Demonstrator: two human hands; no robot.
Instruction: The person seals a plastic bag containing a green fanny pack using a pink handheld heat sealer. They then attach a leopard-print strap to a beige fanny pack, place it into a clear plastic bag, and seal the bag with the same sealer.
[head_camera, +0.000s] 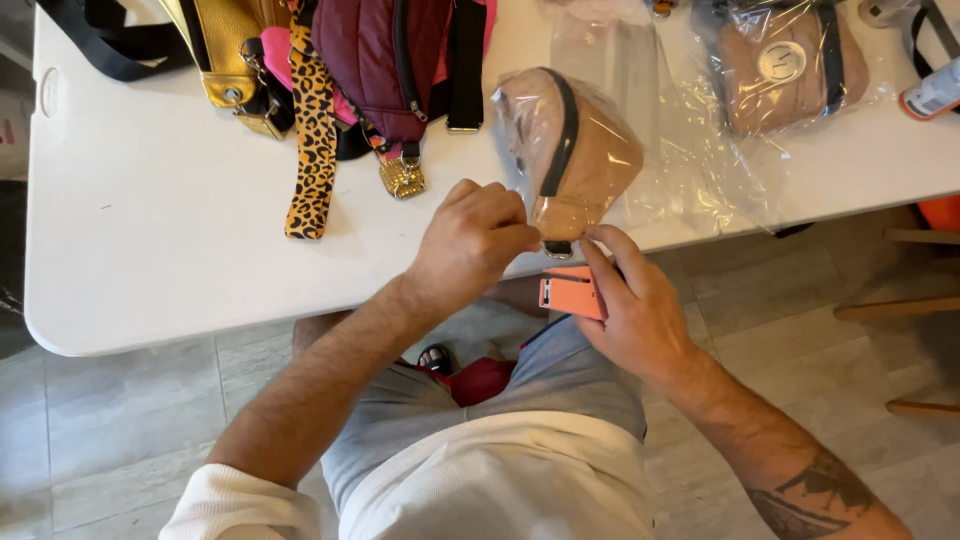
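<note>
A tan bag (590, 160) with a black strap sits inside a clear plastic wrapper at the white table's (150, 230) front edge. My left hand (470, 240) pinches the wrapper's lower end, fingers closed on it. My right hand (635, 300) touches the same end with its fingertips and also holds a small orange tape dispenser (570, 292) against its palm, just below the table edge.
A second tan bag in a clear wrapper (785, 65) lies at the back right. Several bags lie at the back left: a maroon one (385, 55), a gold one (225, 50), and a leopard-print strap (312, 140). A can (935, 92) lies at the far right. Wooden chair legs (900, 310) stand right.
</note>
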